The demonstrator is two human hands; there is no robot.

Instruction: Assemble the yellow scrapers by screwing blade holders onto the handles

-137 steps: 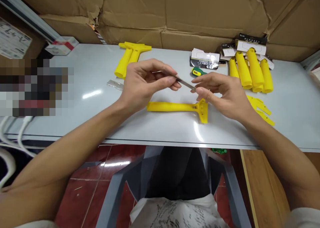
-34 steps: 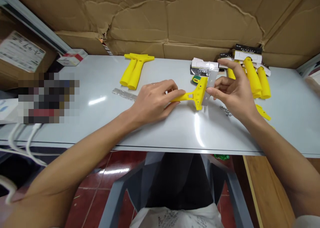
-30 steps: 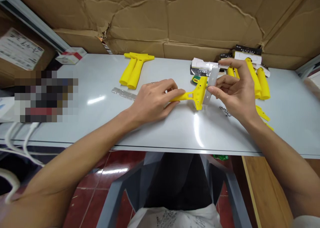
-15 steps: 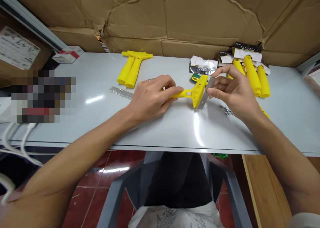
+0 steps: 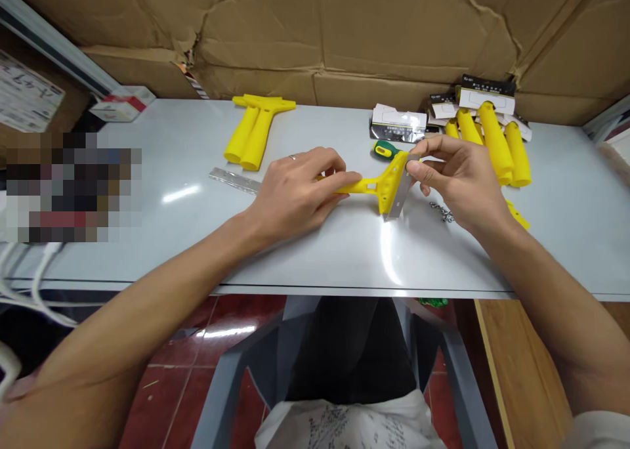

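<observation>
My left hand (image 5: 305,190) is closed around the handle of a yellow plastic scraper (image 5: 391,183), held just above the table with its wide head to the right. Between thumb and fingers, my right hand (image 5: 455,180) pinches a flat metal blade (image 5: 401,196). The blade lies along the scraper's head; whether it is fixed there I cannot tell. Beside my left hand, partly hidden by it, a metal strip (image 5: 233,180) rests on the table. Small screws (image 5: 441,211) lie in a heap near my right hand. A green and yellow screwdriver handle (image 5: 386,149) shows behind the scraper's head.
Two yellow scraper bodies (image 5: 256,134) lie at the back left of the white table (image 5: 315,258). Several yellow handles (image 5: 495,140) and printed cards (image 5: 399,122) are at the back right. A small yellow part (image 5: 518,215) sits beyond my right wrist. Cardboard (image 5: 364,35) stands behind.
My right hand has brought the blade against the scraper's head, its thumb now higher on the blade. The left hand keeps its hold. The view has shifted slightly.
</observation>
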